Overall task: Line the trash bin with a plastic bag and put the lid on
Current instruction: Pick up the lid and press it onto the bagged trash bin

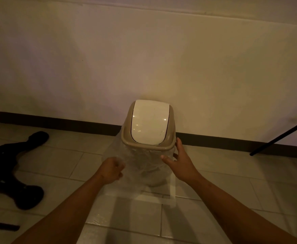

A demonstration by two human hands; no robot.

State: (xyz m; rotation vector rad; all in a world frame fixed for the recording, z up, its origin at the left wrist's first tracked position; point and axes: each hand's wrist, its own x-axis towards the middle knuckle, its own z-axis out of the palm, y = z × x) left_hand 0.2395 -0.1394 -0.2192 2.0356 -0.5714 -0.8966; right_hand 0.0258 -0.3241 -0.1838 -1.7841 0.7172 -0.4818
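A small trash bin stands on the tiled floor against the wall, its body (152,180) seen only through plastic. Its beige lid (126,136) with a white swing flap sits on top of it. A clear plastic bag (140,166) hangs out from under the lid and drapes down over the bin's outside to the floor. My left hand (111,170) is closed in a fist on the bag's left side, below the lid. My right hand (179,160) has its fingers spread and rests against the bag on the bin's right side, just under the lid rim.
The wall with a dark baseboard (56,122) runs right behind the bin. A black object (12,166) lies on the floor at the left. A black stand leg (281,136) slants down at the right. A dark bar (2,225) lies at the lower left.
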